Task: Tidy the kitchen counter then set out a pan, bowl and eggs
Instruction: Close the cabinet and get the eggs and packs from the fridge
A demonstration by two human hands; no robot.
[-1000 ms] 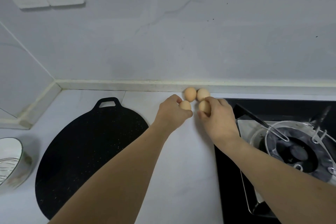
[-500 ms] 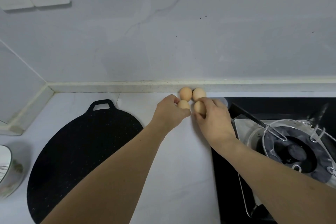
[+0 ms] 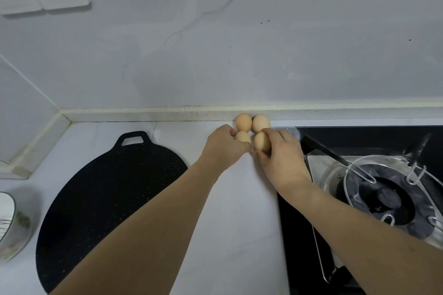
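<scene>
White counter (image 3: 230,211) by the wall: left hand (image 3: 223,148) pinches one egg (image 3: 242,137), right hand (image 3: 282,153) pinches another (image 3: 261,142), two more eggs (image 3: 243,121) touching behind. Light, brittle, rolls easily; I'd grip gently round the middle. Pan (image 3: 107,199) left.

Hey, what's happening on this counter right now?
A person is arranging four eggs at the back of the counter, beside the stove. The left hand has its grip on one front egg, the right hand on the other. Two more eggs sit against the backsplash.
</scene>
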